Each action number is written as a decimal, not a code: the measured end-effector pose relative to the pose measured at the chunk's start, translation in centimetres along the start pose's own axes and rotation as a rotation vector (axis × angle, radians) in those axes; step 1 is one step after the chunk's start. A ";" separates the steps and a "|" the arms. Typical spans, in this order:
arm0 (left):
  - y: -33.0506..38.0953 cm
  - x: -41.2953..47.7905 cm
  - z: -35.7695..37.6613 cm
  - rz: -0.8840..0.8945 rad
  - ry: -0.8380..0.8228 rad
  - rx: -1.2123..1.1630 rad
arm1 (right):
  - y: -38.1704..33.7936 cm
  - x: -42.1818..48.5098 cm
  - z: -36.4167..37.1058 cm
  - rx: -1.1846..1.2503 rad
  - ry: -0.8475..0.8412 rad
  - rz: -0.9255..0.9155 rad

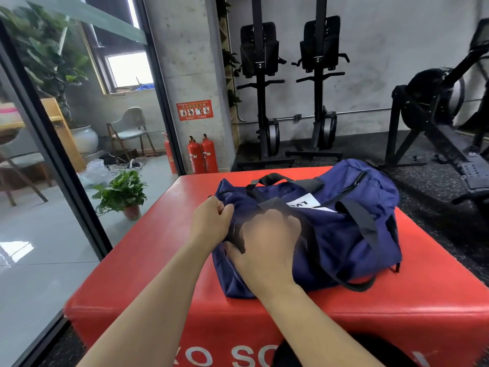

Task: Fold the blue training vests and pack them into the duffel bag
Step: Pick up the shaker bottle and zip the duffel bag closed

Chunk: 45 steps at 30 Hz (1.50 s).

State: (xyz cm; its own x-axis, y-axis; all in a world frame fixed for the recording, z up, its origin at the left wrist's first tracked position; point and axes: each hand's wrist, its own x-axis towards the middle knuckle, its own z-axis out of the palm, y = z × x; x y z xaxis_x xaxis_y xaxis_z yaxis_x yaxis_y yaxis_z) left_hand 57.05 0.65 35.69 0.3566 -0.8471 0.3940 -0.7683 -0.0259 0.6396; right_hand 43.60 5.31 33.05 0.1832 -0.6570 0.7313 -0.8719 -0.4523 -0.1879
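Note:
A navy duffel bag [341,231] with black straps lies on a red padded box [148,263]. My left hand [209,223] grips the bag's fabric at its left end, fingers curled. My right hand [267,245] lies blurred on top of the bag near that same end, over the zipper line, thumb against the bag's front side. What its fingers hold is unclear. A white label [304,203] shows through between the handles. No blue vest is visible outside the bag.
Two red fire extinguishers [202,154] stand against a concrete pillar behind the box. A potted plant [124,193] sits on the floor to the left by a glass wall [53,144]. Black gym machines [291,88] line the back wall and right side.

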 end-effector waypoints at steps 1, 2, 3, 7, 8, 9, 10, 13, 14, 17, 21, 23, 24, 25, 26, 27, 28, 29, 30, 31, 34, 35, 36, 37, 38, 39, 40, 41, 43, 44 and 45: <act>-0.1 0.0 0.0 0.006 0.004 -0.004 | -0.2 0.1 0.1 -0.007 0.025 -0.004; -0.2 -0.1 -0.1 0.013 0.008 -0.005 | -0.3 0.1 0.3 -0.005 0.054 -0.003; -0.2 -0.2 -0.1 0.022 0.013 -0.001 | -0.3 0.1 0.5 0.002 0.071 0.009; -0.1 -0.4 -0.3 0.043 0.023 0.012 | -0.1 -0.2 0.8 0.096 0.082 0.140; -0.1 -0.5 -0.4 0.050 0.021 0.016 | 0.0 -0.3 0.9 0.138 0.085 0.177; 0.0 -0.6 -0.4 0.056 0.018 0.019 | 0.2 -0.4 1.1 0.176 0.088 0.205; 0.1 -0.7 -0.5 0.060 0.014 0.018 | 0.4 -0.6 1.2 0.210 0.087 0.226; 0.3 -1.1 -0.9 0.030 0.020 -0.021 | 0.3 -0.8 1.3 0.308 0.070 0.298; 0.4 -1.4 -1.2 -0.013 0.023 -0.042 | 0.2 -0.8 1.3 0.344 0.066 0.328; 0.9 -3.4 -1.2 -0.251 -0.035 -0.093 | -0.3 -0.9 1.3 0.455 0.083 0.390; 1.6 -5.5 -0.2 -0.356 -0.025 -0.143 | -1.5 -1.3 1.7 0.527 0.105 0.453; 1.3 -5.5 0.0 -0.332 0.028 -0.150 | -1.8 -1.6 1.7 0.482 0.107 0.436; 1.1 -5.3 0.0 -0.319 0.048 -0.145 | -1.8 -1.7 1.7 0.434 0.109 0.411; 1.0 -5.3 0.1 -0.310 0.062 -0.135 | -1.6 -1.7 1.6 0.373 0.117 0.379; 0.8 -5.3 0.1 -0.300 0.074 -0.120 | -1.2 -1.7 1.5 0.306 0.127 0.347; 0.7 -5.3 0.0 -0.292 0.082 -0.108 | -0.5 -1.6 1.4 0.240 0.136 0.325; 0.6 -5.3 -0.2 -0.286 0.092 -0.100 | 0.5 -1.5 1.2 0.175 0.140 0.314; 0.5 -5.3 -0.5 -0.286 0.097 -0.087 | 1.7 -1.5 0.9 0.111 0.146 0.309; 0.3 -5.1 -0.8 -0.285 0.100 -0.068 | 3.2 -1.5 0.6 0.056 0.158 0.305; 0.2 -5.0 -1.1 -0.286 0.100 -0.046 | 4.8 -1.5 0.3 0.007 0.183 0.305; 0.2 -4.3 -1.1 -0.266 0.092 0.003 | 9.0 -1.3 -0.8 -0.087 0.216 0.324; 0.5 -4.2 -1.0 -0.257 0.084 0.010 | 10.0 -1.1 -1.1 -0.106 0.183 0.323; 0.7 -4.1 -0.8 -0.250 0.072 0.022 | 10.6 -0.9 -1.3 -0.120 0.118 0.321; 1.0 -4.1 -0.7 -0.250 0.055 0.038 | 10.9 -0.7 -1.5 -0.140 0.032 0.323; 1.2 -4.0 -0.7 -0.258 0.031 0.053 | 11.2 -0.5 -1.5 -0.151 -0.050 0.336; 1.3 -3.9 -0.9 -0.270 0.010 0.069 | 11.4 -0.4 -1.6 -0.135 -0.103 0.359; 1.2 -3.7 -1.2 -0.286 -0.012 0.080 | 11.7 -0.2 -1.8 -0.089 -0.106 0.381; 1.3 -3.5 -1.6 -0.296 -0.023 0.082 | 12.1 0.0 -2.3 -0.019 -0.055 0.408; 1.2 -2.8 -2.4 -0.313 -0.001 0.026 | 13.1 0.7 -3.9 0.085 0.115 0.475; 1.2 -2.3 -2.7 -0.325 0.028 -0.016 | 13.8 1.1 -4.7 0.090 0.168 0.520; 1.3 -1.9 -2.9 -0.322 0.048 -0.044 | 14.5 1.6 -5.2 0.075 0.193 0.577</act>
State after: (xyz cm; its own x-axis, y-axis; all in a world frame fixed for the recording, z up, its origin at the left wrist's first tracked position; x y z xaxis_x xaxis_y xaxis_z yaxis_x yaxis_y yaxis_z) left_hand 56.92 3.73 37.75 0.6027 -0.7733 0.1969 -0.5888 -0.2644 0.7638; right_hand 28.88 0.83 34.93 -0.4006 -0.6906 0.6022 -0.7702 -0.1021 -0.6295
